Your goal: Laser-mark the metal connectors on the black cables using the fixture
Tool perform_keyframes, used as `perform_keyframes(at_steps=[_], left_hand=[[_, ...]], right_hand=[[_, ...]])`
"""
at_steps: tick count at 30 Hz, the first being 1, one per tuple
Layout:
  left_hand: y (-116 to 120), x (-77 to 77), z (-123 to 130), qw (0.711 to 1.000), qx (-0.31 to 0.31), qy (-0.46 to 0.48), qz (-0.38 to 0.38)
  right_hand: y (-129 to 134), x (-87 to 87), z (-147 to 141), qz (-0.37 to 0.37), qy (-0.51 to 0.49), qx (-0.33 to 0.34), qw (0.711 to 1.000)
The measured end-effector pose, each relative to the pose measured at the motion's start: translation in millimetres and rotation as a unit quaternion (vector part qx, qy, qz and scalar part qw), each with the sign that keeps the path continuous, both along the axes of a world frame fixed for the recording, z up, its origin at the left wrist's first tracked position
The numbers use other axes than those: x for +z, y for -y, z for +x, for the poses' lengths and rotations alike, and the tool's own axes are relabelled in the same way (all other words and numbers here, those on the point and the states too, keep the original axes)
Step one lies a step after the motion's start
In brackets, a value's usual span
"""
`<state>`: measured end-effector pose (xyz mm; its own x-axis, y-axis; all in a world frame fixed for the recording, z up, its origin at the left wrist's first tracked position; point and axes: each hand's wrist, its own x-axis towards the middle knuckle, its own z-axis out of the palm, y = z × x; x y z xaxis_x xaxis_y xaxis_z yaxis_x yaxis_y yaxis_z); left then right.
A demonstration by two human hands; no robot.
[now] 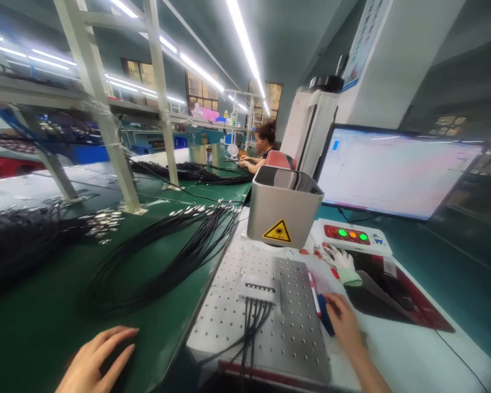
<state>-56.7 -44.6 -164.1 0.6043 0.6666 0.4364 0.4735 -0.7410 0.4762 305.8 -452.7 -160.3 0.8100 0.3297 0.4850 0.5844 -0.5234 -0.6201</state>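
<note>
Head view: one row of cables sat in the fixture; others lay outside it

Your right hand (pixel 343 322) touched a dark blue object (pixel 326 316) beside a red-and-white marker (pixel 315 295), its fingers bent; whether they pinched the object or merely rested against it could not be told. Your left hand (pixel 98 357) was at the green tabletop (pixel 36 338), thumb and fingers parted, with nothing visible between them.

The fixture (pixel 259 287) stood on the perforated plate (pixel 298 322), below and nearer to you than the silver machine head (pixel 284 210) with its yellow warning sign. Small bright ends showed in a row in its slot, and the seated cables (pixel 254 316) ran out toward you, some crossing.

Judged by this arrangement, loading of this set looked complete — neither hand was at the fixture. Whether the ends had been worked was too small to tell. Outside the fixture lay a looped bundle (pixel 188 256) on the tabletop, its bright ends away from you, and a larger heap (pixel 20 240) at far left — finished or waiting, the view did not show. On the control box (pixel 352 236), green and orange lights were lit.
</note>
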Motion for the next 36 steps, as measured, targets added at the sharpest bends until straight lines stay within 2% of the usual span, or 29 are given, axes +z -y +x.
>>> perform_keyframes(at_steps=[3,5,8,10,12,15,17,20,22,24,25,27,29,30,31,32,33,35,36], left_hand=[[9.2,23.5,-0.6,0.998,-0.025,-0.02,-0.045],[22.7,44.9,9.4,0.998,-0.026,-0.027,-0.046],[54.1,73.2,49.0,0.992,-0.113,-0.045,-0.043],[79.0,83.0,87.7,0.979,-0.185,-0.075,-0.034],[102.5,83.5,128.2,0.971,-0.205,-0.122,-0.023],[127.4,71.0,175.9,0.969,-0.151,-0.192,-0.041],[136.5,58.7,193.5,0.974,-0.109,-0.188,-0.057],[142.3,43.1,200.9,0.985,-0.081,-0.126,-0.081],[141.5,38.9,197.5,0.987,-0.074,-0.061,-0.131],[135.4,42.6,188.8,0.97,-0.073,0.033,-0.228],[129.9,47.9,181.9,0.949,-0.079,0.087,-0.292],[114.3,64.9,161.3,0.886,-0.099,0.183,-0.414],[94.3,88.0,130.0,0.834,-0.11,0.24,-0.485],[84.2,100.5,110.3,0.826,-0.11,0.249,-0.493],[75.0,112.6,88.6,0.834,-0.105,0.246,-0.482],[67.4,123.6,65.6,0.856,-0.093,0.235,-0.451],[61.9,132.9,42.2,0.89,-0.079,0.211,-0.396],[57.9,143.6,-1.9,0.967,-0.055,0.119,-0.217],[59.0,144.1,-20.9,0.992,-0.049,0.055,-0.107]], right_hand=[[0.9,-1.9,4.9,-0.015,-0.01,0.002,1.0],[-5.4,1.2,7.3,-0.037,-0.009,0.015,0.999],[-31.2,15.1,5.4,-0.09,0.016,0.071,0.993],[-57.0,26.6,1.0,-0.139,0.031,0.135,0.981],[-83.2,34.7,-2.9,-0.208,0.038,0.198,0.957],[-111.3,37.2,-3.1,-0.307,0.041,0.247,0.918],[-119.7,35.4,0.1,-0.334,0.046,0.25,0.907],[-122.3,33.5,2.8,-0.325,0.058,0.261,0.907],[-124.3,33.1,-2.3,-0.299,0.064,0.267,0.914],[-131.6,31.7,-16.9,-0.253,0.064,0.262,0.929],[-138.1,30.3,-28.2,-0.221,0.064,0.258,0.938],[-157.1,27.0,-58.3,-0.146,0.066,0.256,0.953],[-181.5,25.0,-95.4,-0.064,0.071,0.262,0.96],[-194.4,25.5,-114.9,-0.03,0.071,0.274,0.959],[-206.8,27.4,-134.1,-0.003,0.07,0.294,0.953],[-218.3,30.8,-152.4,0.015,0.065,0.323,0.944],[-228.6,35.7,-169.0,0.024,0.059,0.361,0.93],[-245.8,48.5,-196.4,0.029,0.043,0.446,0.894],[-252.9,55.2,-207.0,0.031,0.038,0.482,0.875]])
